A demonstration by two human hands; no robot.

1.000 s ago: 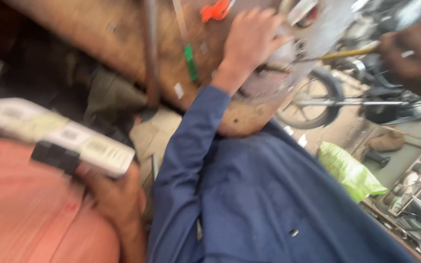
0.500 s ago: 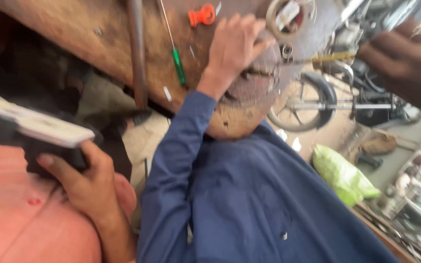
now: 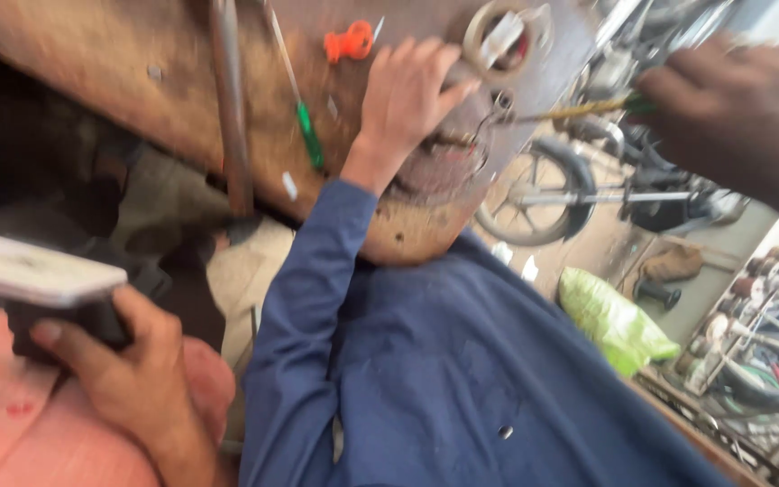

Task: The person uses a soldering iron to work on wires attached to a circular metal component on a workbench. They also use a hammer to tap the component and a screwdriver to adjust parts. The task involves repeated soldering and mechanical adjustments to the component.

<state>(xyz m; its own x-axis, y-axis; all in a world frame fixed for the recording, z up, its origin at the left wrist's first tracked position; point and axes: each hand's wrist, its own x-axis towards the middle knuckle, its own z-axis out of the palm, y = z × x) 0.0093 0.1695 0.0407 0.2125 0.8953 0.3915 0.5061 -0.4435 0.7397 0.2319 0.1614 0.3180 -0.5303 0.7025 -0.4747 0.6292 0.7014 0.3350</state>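
L hand (image 3: 407, 90) is lying flat on a rusty round metal part (image 3: 448, 167) at the bench (image 3: 119, 81) edge closest to the person's blue shirt. Its fingers are pressed together and stretched over the part's top, not curling round it. R hand (image 3: 732, 117), blurred, is closing round the green handle of a thin tool (image 3: 579, 110). The tool's yellowish shaft is pointing at the part, w/ the tip approx. beside the L fingertips. A green-handled screwdriver (image 3: 304, 135) and an orange piece (image 3: 351, 41) are lying on the bench just beside the L hand, w/ a grey ring (image 3: 498, 36) near the far edge. Another person's hand (image 3: 128, 370), in a pink sleeve, is gripping a dark object (image 3: 56, 329) off the bench.
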